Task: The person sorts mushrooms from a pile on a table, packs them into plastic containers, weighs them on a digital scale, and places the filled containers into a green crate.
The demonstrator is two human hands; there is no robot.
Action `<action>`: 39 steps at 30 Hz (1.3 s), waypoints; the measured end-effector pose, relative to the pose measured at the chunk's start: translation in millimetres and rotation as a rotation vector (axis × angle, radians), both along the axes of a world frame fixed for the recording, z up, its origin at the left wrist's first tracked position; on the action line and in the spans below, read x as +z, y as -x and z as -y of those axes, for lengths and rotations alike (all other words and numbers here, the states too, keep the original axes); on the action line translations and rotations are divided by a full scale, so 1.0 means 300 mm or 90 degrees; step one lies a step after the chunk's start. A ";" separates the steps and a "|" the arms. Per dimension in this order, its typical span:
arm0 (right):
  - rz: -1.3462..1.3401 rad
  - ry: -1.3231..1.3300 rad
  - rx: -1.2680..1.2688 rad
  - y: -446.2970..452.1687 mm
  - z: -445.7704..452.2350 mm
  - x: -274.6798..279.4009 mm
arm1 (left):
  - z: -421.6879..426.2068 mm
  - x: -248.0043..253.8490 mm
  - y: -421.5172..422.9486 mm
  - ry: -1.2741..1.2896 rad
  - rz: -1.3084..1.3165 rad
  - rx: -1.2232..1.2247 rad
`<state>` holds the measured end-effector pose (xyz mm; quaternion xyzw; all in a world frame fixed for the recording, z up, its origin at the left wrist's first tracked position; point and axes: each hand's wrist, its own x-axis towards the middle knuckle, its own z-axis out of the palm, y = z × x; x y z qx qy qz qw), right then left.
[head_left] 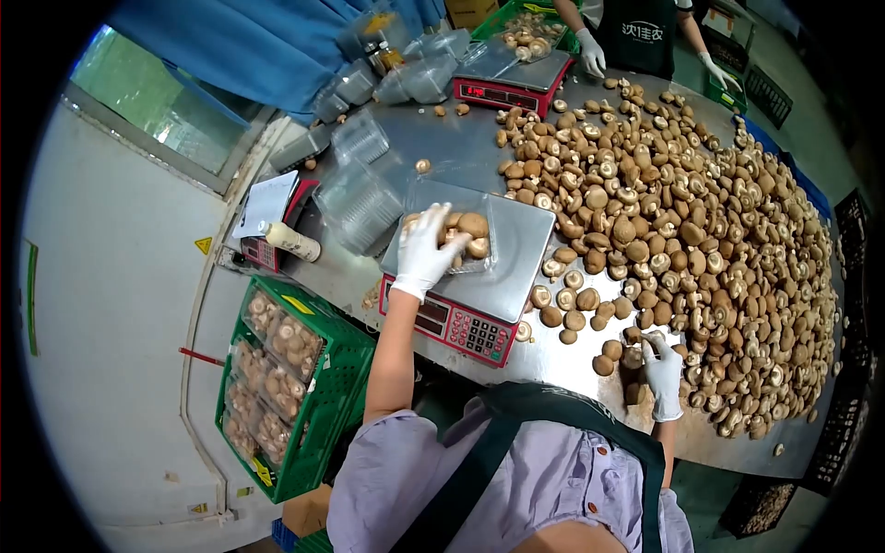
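Observation:
My left hand (428, 249), in a white glove, rests with spread fingers on brown-capped shiitake mushrooms (473, 225) in a clear plastic tray (487, 258). That tray sits on the steel platform of a red digital scale (523, 267). My right hand (663, 376), also gloved in white, is at the near edge of a large mushroom pile (701, 267). Its fingers are curled beside a few loose mushrooms (604, 365); what lies between the fingertips is partly hidden.
Stacked empty clear trays (358, 207) stand left of the scale, near a bottle (290, 241). A green crate (318, 405) of packed mushrooms is at the lower left. Across the table, a co-worker's gloved hand (591, 53) is beside another red scale (505, 96).

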<state>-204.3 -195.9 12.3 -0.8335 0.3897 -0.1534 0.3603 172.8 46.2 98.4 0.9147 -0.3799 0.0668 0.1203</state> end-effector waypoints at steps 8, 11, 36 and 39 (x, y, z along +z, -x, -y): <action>-0.001 -0.008 0.032 -0.033 0.000 -0.006 | -0.200 0.014 -0.099 0.556 -0.082 0.132; 0.013 -0.022 0.068 -0.072 -0.004 0.045 | -0.231 0.005 -0.131 0.541 -0.075 0.135; 0.050 0.441 0.036 -0.485 0.235 0.045 | -0.064 -0.094 0.074 0.087 0.154 0.044; -0.134 0.458 0.086 -0.598 0.288 -0.037 | -0.048 -0.099 0.105 0.081 0.151 0.055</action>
